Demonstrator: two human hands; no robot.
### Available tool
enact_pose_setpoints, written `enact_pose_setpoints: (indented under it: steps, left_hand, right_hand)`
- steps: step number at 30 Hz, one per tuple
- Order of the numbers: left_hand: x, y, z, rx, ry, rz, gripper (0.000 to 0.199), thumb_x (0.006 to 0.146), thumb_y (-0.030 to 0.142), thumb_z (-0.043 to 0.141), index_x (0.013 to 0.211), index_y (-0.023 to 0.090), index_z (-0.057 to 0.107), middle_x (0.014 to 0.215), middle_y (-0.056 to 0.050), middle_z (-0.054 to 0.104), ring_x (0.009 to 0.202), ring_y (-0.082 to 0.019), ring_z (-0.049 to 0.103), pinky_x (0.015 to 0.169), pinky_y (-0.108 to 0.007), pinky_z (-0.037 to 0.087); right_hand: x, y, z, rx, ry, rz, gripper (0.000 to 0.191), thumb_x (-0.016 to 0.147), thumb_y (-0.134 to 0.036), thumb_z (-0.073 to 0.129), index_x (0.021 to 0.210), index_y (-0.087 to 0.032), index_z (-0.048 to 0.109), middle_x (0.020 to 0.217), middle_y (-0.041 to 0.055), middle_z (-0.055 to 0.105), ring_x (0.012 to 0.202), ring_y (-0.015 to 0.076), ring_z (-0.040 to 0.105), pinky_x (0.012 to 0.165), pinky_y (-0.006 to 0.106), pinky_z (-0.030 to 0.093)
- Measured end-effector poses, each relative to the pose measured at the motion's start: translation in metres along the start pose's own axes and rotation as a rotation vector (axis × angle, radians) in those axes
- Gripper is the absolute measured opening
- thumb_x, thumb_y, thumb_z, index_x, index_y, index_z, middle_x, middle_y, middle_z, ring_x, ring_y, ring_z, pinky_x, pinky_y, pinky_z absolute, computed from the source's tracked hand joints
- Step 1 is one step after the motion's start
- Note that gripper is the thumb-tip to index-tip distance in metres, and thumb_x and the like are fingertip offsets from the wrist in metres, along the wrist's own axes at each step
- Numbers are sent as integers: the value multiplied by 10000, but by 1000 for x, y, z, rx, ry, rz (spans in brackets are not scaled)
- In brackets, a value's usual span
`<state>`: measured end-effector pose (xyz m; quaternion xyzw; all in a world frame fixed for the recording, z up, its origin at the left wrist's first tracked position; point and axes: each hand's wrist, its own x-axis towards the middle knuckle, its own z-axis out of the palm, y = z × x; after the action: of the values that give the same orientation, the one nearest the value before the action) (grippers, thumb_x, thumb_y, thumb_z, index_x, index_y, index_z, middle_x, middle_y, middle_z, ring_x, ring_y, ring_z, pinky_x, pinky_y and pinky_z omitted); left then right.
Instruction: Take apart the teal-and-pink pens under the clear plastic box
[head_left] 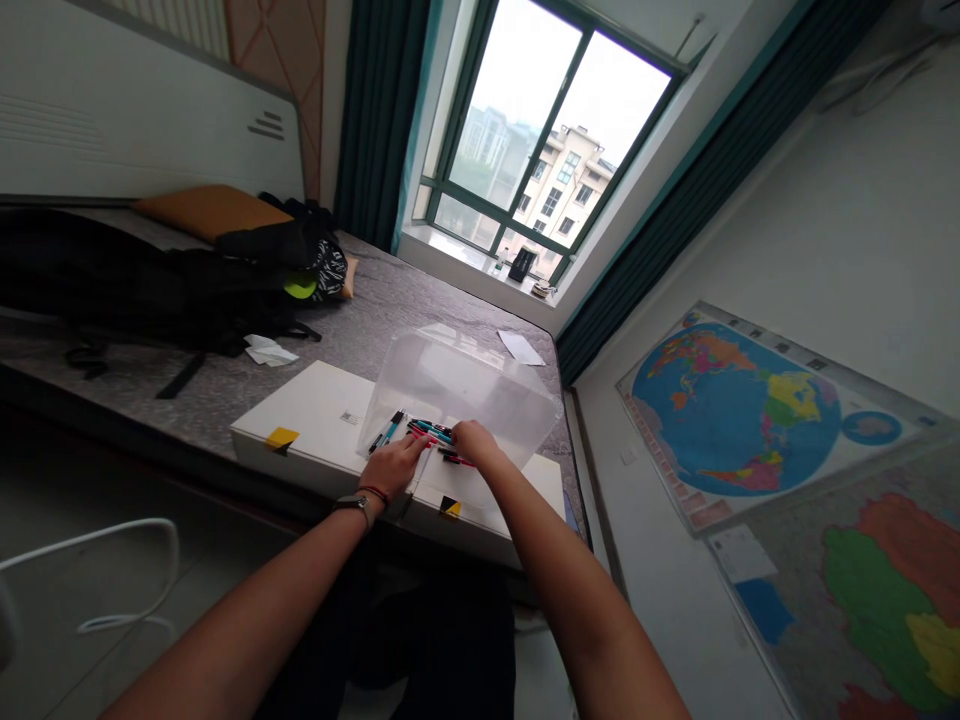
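"Beneath both hands, what's lying there?"

"Slim teal, black and pink pens (429, 436), heaped on a flat white cardboard box (300, 420)."

"Gripping them?"

"Left hand (394, 467) lies open against them; right hand (474, 443) curves over them, grip impossible to tell. Just beyond, a clear plastic bin (457, 380) leans, apparently tilted to keep its edge over the pens."

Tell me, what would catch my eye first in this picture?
Probably the two bare hands: the left hand and right hand reach over a cluster of teal and pink pens on a white box, just before a clear plastic tub. On the right wall, a colourful world map stands out. Straight ahead, a window looks onto a pale apartment building.
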<state>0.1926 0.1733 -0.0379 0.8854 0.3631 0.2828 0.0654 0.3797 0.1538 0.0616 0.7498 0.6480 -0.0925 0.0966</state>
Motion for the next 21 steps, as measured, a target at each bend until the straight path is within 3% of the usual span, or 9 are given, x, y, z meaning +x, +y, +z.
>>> enact_pose_setpoints:
  steps: [10,21]
  left_hand:
    - [1,-2,4,-65,-26,-27,422,988,271,328,1332,276,573,1105,-113,687,876,-246,667,748,-351,464]
    - [0,-2,3,-8,-33,-15,417,996,257,310,1322,262,570,1089,-110,688,856,-243,660,712,-343,459]
  right_hand:
    - [-1,-10,13,18,98,15,183,850,-164,620,977,-173,752,1021,169,738,913,252,709,773,291,501]
    - [18,-22,18,-15,113,4,225,891,-238,598,1021,-134,751,1039,207,730,948,284,713,793,325,520]
